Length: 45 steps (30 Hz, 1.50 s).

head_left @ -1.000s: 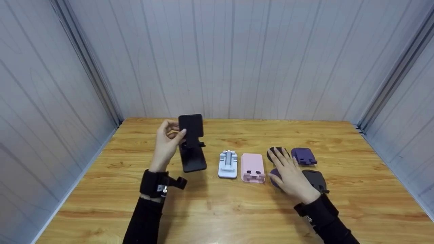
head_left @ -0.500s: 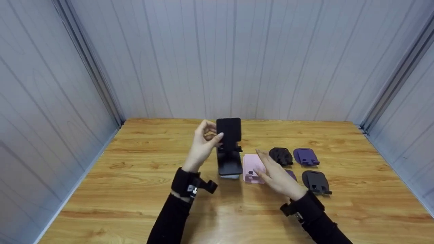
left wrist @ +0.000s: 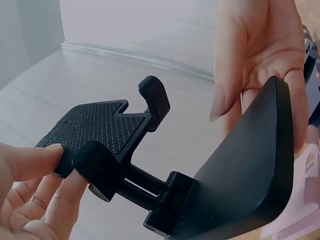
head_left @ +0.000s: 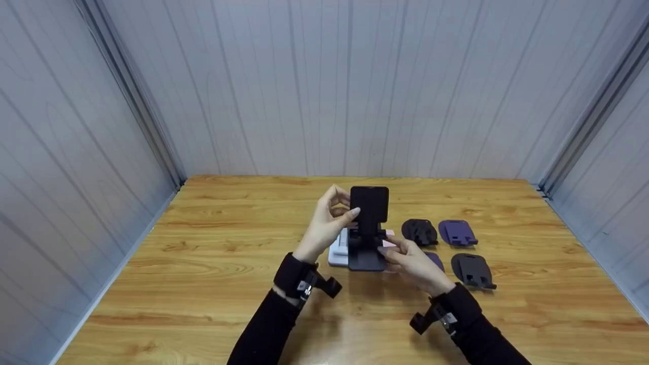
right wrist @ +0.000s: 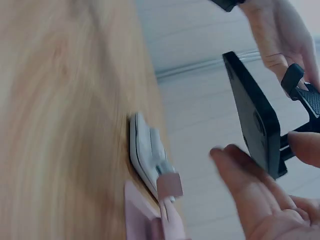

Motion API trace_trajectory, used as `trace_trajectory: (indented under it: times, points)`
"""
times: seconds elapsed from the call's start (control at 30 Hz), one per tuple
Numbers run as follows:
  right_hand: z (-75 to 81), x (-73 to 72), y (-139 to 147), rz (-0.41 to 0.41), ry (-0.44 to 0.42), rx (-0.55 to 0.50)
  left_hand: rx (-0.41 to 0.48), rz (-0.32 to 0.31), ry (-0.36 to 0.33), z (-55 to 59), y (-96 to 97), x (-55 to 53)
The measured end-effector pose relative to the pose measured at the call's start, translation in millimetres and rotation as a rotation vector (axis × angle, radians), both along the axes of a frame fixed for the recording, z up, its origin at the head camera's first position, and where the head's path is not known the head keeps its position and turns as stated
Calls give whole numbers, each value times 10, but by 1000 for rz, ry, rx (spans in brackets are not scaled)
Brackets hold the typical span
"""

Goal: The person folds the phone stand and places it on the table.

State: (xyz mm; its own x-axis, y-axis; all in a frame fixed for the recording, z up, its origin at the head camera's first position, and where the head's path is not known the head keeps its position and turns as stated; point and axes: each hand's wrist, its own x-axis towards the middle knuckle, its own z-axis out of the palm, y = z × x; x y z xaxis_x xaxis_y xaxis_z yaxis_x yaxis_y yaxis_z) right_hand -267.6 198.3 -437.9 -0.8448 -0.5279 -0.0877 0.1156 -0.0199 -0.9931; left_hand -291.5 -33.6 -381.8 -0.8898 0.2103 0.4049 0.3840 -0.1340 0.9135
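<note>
My left hand [head_left: 324, 225] pinches the upper plate of a black folding phone stand [head_left: 370, 205] by its left edge, thumb on the front. The stand is unfolded and held up over the table, its textured plate and two hooks showing in the left wrist view. My right hand [head_left: 416, 266] is at the right side of the stand's flat base, thumb and fingers spread to either side; in the left wrist view a gap shows between thumb and base. Behind the held stand, a white phone stand [head_left: 337, 256] and a pink phone stand [right wrist: 142, 215] are partly hidden.
To the right lie a black round-backed stand [head_left: 419, 232], a purple stand [head_left: 458, 233] and a dark grey stand [head_left: 472, 271]. Another purple stand [head_left: 434, 259] is mostly covered by my right hand. Panelled walls [head_left: 324, 91] bound the wooden table [head_left: 213, 284].
My left hand has carried the black phone stand rightward, from the table's left part to over the white and pink stands. My right hand has left the stands at right and come to its base.
</note>
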Motion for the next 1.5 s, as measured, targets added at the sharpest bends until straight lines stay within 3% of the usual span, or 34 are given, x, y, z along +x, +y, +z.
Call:
trace_trajectory:
  times: [0.13,0.27,0.47,0.67,0.9,1.13,1.37,1.5]
  points:
    - [-31,-8,12,-20,-35,-66,-9,-15,13,-19,28,-6]
    - [-51,-15,5,-31,-31,-96,-40,12,50,-34,28,-16]
    - [-68,-30,4,-43,-21,-78,-127,57,82,-47,-34,-43]
    - [-76,-21,13,-23,-29,-90,-235,97,165,-60,-107,-73]
    - [-84,-20,0,-31,-16,-101,-284,126,190,-77,-105,-63]
    - [-73,-9,4,-72,-27,-73,-379,201,370,-137,-43,-79]
    - [-70,0,-12,-44,-29,-108,-468,307,623,-209,3,-122]
    - [-68,9,-25,-30,-13,-108,-524,385,722,-251,4,-126]
